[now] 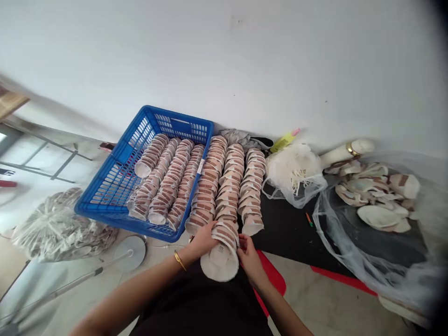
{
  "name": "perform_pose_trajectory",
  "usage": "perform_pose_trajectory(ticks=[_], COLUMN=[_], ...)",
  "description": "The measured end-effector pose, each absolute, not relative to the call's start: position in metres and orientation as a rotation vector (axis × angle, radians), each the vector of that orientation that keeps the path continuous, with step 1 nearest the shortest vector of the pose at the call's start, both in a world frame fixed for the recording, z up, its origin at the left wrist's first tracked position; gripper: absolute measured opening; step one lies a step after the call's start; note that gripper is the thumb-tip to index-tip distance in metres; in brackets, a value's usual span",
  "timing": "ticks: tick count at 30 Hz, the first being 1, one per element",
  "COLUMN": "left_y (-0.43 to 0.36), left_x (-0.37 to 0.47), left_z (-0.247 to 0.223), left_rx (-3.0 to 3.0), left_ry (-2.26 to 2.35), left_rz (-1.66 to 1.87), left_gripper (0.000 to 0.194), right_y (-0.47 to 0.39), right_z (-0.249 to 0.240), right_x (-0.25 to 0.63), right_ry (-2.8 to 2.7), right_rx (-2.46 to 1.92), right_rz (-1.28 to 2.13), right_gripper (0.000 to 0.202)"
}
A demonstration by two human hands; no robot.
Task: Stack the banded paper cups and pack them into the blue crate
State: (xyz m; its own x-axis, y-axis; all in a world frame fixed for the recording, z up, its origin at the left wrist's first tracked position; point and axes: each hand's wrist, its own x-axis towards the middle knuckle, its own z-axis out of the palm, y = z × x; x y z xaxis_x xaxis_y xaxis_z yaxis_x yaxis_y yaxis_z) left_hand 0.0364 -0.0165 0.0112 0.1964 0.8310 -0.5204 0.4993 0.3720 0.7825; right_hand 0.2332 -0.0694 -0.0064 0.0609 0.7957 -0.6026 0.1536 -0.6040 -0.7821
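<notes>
Nested cup-shaped pieces, white with brown bands, lie in long stacks on a black table (pixel 280 224). My left hand (pixel 205 240) is closed on the left side of the near end of the middle stack (pixel 229 200). On the opposite side, my right hand (pixel 250 258) pinches the rim of the pieces there. The nearest piece (pixel 220 262) tips its wide white opening towards me, with a small label inside. Another stack (pixel 206 186) lies to the left, against the basket, and a third stack (pixel 252 191) to the right.
A blue plastic basket (pixel 128 218) holds several more stacks. Right of the stacks are a clear bag with white bits (pixel 294 168), a yellow bottle (pixel 284 141), an orange pencil (pixel 308 218) and loose white-brown pieces (pixel 381 219) in plastic. A red stool (pixel 275 275) stands below.
</notes>
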Motion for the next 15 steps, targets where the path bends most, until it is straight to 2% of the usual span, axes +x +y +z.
perform_pose_trajectory(ticks=[8, 15], left_y=[-0.05, -0.039], left_x=[0.128, 0.176], left_z=[-0.007, -0.037], left_rx=[1.543, 1.585], left_ry=[1.323, 1.512], left_rz=[0.187, 0.124], left_gripper=[0.056, 0.051], right_y=[-0.123, -0.086], right_z=[-0.034, -0.072], right_x=[0.297, 0.341], right_ry=[-0.895, -1.035], right_rx=[-1.963, -1.953], right_rz=[1.313, 1.25], right_gripper=[0.042, 0.032])
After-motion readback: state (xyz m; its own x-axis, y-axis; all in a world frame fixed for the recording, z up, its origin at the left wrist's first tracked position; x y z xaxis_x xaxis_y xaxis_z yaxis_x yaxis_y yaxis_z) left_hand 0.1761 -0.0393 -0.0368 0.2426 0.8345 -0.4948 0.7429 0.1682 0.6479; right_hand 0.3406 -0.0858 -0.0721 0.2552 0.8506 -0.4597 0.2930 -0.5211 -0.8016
